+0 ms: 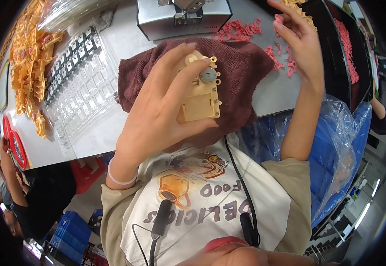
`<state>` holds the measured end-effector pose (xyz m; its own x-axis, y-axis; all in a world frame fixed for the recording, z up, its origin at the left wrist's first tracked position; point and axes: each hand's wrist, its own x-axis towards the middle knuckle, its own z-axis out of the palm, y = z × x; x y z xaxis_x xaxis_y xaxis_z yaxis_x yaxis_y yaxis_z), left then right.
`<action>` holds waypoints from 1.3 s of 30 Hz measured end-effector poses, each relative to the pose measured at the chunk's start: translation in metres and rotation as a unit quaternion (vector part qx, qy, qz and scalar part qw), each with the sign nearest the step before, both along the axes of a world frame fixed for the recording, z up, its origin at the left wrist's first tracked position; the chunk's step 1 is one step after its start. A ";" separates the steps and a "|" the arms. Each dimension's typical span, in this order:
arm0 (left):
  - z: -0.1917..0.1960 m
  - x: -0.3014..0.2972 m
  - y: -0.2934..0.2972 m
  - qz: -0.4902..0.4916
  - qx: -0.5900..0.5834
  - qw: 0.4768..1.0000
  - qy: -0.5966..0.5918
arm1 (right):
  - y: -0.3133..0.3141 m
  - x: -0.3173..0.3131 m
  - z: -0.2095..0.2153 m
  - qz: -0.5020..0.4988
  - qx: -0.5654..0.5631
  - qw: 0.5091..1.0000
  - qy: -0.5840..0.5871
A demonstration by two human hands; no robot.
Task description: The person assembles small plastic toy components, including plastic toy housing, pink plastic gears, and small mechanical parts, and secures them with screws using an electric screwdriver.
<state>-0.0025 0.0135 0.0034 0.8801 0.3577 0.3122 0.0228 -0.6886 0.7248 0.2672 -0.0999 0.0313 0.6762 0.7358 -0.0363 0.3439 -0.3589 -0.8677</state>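
Currently | left hand [155, 104]: gripping one cream housing [197, 107] | right hand [306, 51]: pinching at least one pink piece [278, 19] | one maroon cloth [242, 75]

I see smooth, matt yellow plastic on the case [201, 98]. The cloth [239, 73] looks rough; the clear plastic tray [86, 95] is glossy.

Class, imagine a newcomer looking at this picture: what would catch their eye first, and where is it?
Probably the beige plastic casing, held up in the left hand near the centre, above a maroon towel. Next, perhaps, the bright pink plastic parts scattered beyond and right of the towel, and the big heap of orange-yellow plastic parts at the table's far left.
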 end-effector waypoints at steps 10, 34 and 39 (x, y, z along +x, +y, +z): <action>-0.008 0.005 -0.006 0.040 -0.005 0.999 -0.026 | -0.001 -0.094 -0.001 0.193 0.119 0.943 0.245; -0.012 0.001 -0.005 0.031 -0.015 0.998 -0.048 | 0.003 -0.091 -0.026 0.206 0.175 0.926 -0.263; -0.010 -0.008 0.007 0.003 -0.051 0.995 -0.087 | 0.003 -0.003 -0.001 0.038 0.109 0.938 -0.328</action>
<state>-0.0103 0.0202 -0.0064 0.8140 0.4002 0.4210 -0.1052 -0.6112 0.7845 0.2643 -0.0965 0.0301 0.4459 0.7247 0.5253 0.8462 -0.1501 -0.5112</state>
